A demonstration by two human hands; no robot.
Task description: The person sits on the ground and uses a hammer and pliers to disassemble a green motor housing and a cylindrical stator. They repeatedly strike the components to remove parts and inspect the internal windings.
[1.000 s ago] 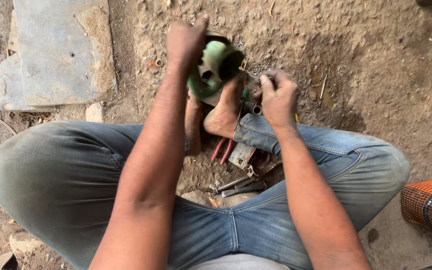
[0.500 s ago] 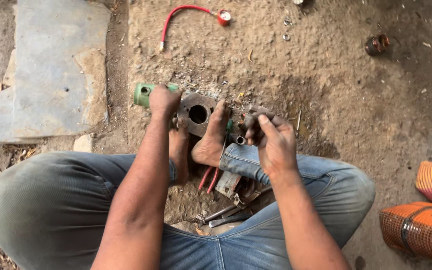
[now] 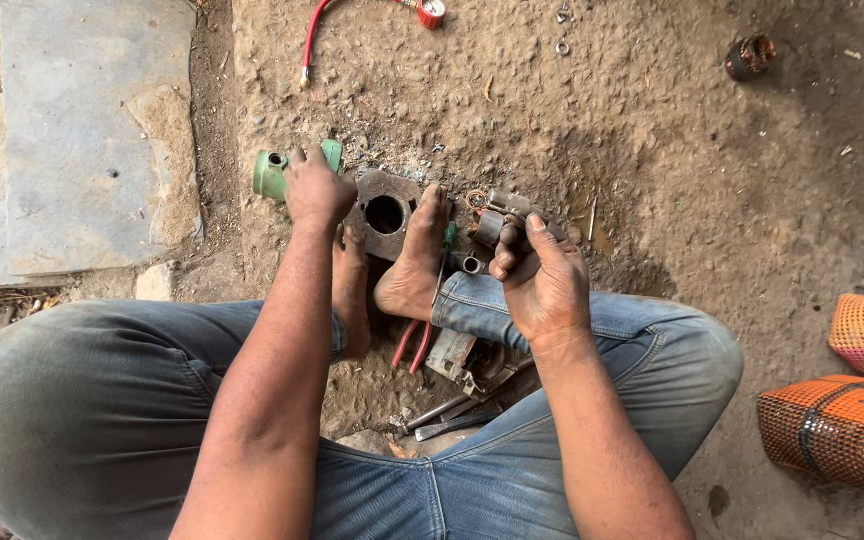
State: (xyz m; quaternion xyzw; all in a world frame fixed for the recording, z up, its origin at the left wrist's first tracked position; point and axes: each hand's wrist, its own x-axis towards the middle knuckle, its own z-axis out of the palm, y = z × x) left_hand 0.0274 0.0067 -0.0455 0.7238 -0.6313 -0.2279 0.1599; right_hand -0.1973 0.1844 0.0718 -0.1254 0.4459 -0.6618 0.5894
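Observation:
I sit cross-legged on dirt ground in blue jeans. My left hand [image 3: 317, 190] grips a green cylindrical housing [image 3: 272, 173] that rests on the ground at the upper left of my feet. Just right of it lies a rusty metal block with a round hole [image 3: 385, 213], held against my bare foot [image 3: 414, 265]. My right hand [image 3: 542, 275] holds a small grey metal part [image 3: 500, 215] in its fingers above my right knee. Red-handled pliers [image 3: 410, 345] lie between my legs, beside a few metal tools [image 3: 452, 415].
A flat stone slab [image 3: 82, 140] lies at the left. A red cable [image 3: 317, 30] with a red cap runs along the top. A small rusty cylinder [image 3: 749, 55] sits at the upper right. Orange woven bags [image 3: 842, 430] stand at the right edge.
My left hand has lowered the green housing from in front of me to the ground at the left. The view has tilted so more ground shows. My right hand keeps the small part.

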